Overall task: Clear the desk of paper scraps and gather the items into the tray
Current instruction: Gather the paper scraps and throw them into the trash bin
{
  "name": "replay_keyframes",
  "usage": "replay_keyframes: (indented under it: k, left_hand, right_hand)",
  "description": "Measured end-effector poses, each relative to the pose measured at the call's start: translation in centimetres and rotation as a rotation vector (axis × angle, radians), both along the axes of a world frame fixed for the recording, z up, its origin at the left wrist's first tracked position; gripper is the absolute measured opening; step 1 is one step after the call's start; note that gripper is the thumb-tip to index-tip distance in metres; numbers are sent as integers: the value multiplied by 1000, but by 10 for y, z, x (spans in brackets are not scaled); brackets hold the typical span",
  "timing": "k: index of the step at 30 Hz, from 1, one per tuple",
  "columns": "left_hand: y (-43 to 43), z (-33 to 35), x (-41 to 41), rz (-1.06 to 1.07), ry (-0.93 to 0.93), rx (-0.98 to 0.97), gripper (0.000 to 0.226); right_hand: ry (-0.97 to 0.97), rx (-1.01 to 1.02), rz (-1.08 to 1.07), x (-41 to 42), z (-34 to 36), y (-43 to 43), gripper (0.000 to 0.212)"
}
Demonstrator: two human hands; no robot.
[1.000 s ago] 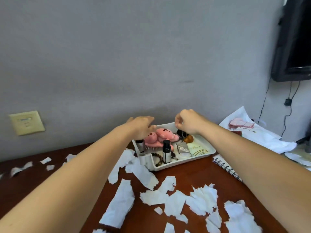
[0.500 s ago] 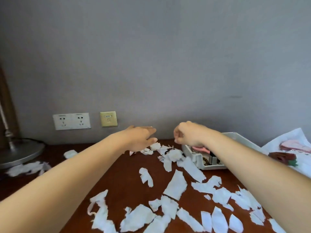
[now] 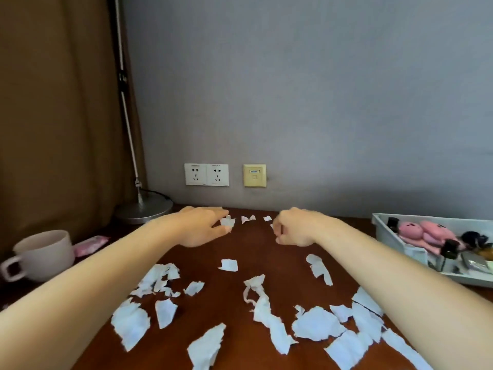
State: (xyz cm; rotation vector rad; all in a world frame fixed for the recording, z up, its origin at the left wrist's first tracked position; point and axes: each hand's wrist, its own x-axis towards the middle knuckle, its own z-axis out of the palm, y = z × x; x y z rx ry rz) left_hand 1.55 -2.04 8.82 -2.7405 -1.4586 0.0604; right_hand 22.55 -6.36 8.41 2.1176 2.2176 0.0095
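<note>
While torn scraps (image 3: 317,327) are lying thick on the near desk (image 3: 253,247), left of the tray (image 3: 381,222), both hands are reaching farther back. The left hand (image 3: 198,227), fingers nearly straight and narrowly parted from the thumb, is touching a small scrap (image 3: 227,222) at its fingertips, well left of the tray. The right hand (image 3: 294,228), nearer the tray, is curling loosely; whether it is holding anything I cannot tell. A mug (image 3: 44,253) and lamp (image 3: 145,208) are standing far left of the tray, blocking nothing.

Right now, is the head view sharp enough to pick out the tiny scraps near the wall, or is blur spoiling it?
Head view: soft all over, with the mug and tray at the edges smeared; in the same view the light is dim and even, no glare on the desk; the tiny scraps near the wall read as pale blobs.
</note>
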Motion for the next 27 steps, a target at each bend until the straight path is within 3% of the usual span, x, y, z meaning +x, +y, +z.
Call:
replay_keyframes:
  k: [11, 18, 23, 27]
  left_hand:
    - [28, -74, -97, 287, -8, -164, 66]
    - [57, -112, -131, 494, -101, -59, 67]
    - [86, -129, -151, 565, -32, 112, 70]
    - [106, -135, -160, 640, -210, 145, 68]
  right_hand:
    - [40, -95, 137, -81, -47, 69, 28]
    - [44, 14, 231, -112, -85, 110, 45]
    - [70, 183, 240, -122, -120, 137, 44]
    - [152, 243, 196, -124, -130, 160, 47]
